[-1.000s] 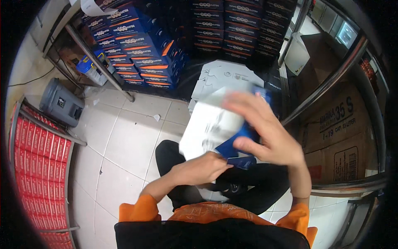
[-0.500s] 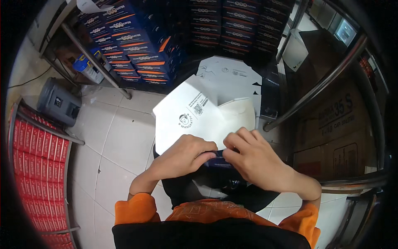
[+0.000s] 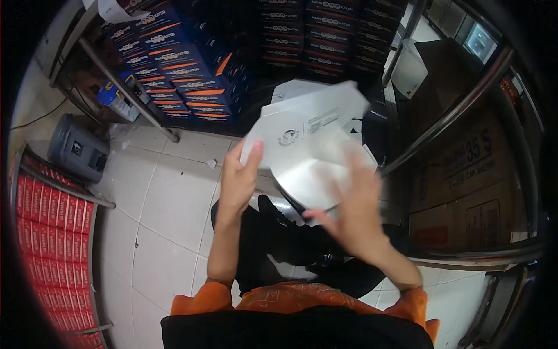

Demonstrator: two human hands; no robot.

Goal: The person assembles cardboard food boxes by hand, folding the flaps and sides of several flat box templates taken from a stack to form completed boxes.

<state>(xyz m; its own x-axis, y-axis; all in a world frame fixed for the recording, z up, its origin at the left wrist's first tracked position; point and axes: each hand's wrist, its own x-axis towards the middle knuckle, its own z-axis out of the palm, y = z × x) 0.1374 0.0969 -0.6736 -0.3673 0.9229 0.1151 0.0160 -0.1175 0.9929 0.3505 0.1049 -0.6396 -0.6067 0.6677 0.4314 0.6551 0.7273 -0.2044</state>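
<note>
A partly folded white cardboard food box (image 3: 285, 131) is tilted in front of me, its white inner side with black print facing up. A strip of its dark outer side shows at the lower edge. My left hand (image 3: 239, 174) is closed on the box's left edge, thumb on the printed face and fingers behind it. Over the box's right part, my right hand (image 3: 357, 212) is blurred by motion. Its thumb stands well apart from the outstretched fingers; whether they touch the cardboard I cannot tell. Flat white box blanks (image 3: 290, 88) lie beyond, partly hidden.
Stacks of dark blue and orange boxes (image 3: 186, 72) stand at the back. Red packs (image 3: 55, 232) fill a rack at the left, near a grey bin (image 3: 78, 148). A metal rail (image 3: 459, 110) and a large brown carton (image 3: 459, 186) are at the right.
Both hands have left the box's near edge. The left moved to its left edge; the right swung over its right part. The box has turned and shifted away from me.
</note>
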